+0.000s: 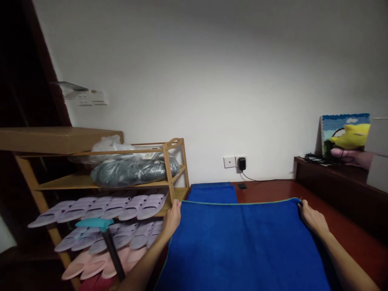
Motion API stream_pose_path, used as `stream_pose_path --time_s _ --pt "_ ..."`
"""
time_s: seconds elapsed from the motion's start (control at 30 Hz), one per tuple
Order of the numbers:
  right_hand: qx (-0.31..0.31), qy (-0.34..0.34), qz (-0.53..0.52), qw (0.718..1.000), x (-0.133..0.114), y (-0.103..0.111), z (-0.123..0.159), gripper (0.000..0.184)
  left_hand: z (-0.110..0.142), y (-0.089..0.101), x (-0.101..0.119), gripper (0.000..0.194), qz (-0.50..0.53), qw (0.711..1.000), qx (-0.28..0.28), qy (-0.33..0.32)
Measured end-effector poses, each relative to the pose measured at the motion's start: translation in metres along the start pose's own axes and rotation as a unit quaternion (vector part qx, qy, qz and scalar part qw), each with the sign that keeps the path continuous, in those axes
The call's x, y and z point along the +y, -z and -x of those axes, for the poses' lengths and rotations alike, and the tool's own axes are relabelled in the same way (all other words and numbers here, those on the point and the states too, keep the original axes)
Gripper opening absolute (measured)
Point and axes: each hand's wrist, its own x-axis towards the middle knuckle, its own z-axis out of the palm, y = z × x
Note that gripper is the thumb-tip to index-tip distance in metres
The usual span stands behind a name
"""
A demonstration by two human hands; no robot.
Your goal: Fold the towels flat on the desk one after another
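A wide blue towel (242,246) with a thin green edge is stretched out in front of me. My left hand (172,218) is closed on its far left corner. Its far right corner is pinched in my right hand (313,218). The far edge runs nearly straight between both hands, sagging slightly. Behind it, more folded blue cloth (212,192) lies on the reddish-brown wooden surface (266,188) against the wall. The towel's near part runs out of view at the bottom.
A wooden rack (169,169) at left carries lilac slippers (130,207), pink slippers (93,262), bagged items (136,169) and a cardboard box (60,137). A teal-topped handle (104,224) stands before it. A black plug (241,163) sits in the wall; a dark ledge (339,186) holds a yellow plush (351,136).
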Motion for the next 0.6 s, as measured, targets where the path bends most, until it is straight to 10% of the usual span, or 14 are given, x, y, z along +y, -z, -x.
stream_pose_path --time_s 0.4,0.6 --pt "0.046 -0.023 0.086 0.995 -0.011 -0.006 -0.012 0.041 -0.01 0.002 0.017 0.021 -0.069 0.996 -0.06 0.013" --pt "0.062 0.096 0.054 0.992 -0.018 -0.007 -0.008 0.052 0.043 0.041 0.016 0.025 -0.028 0.992 -0.075 -0.096"
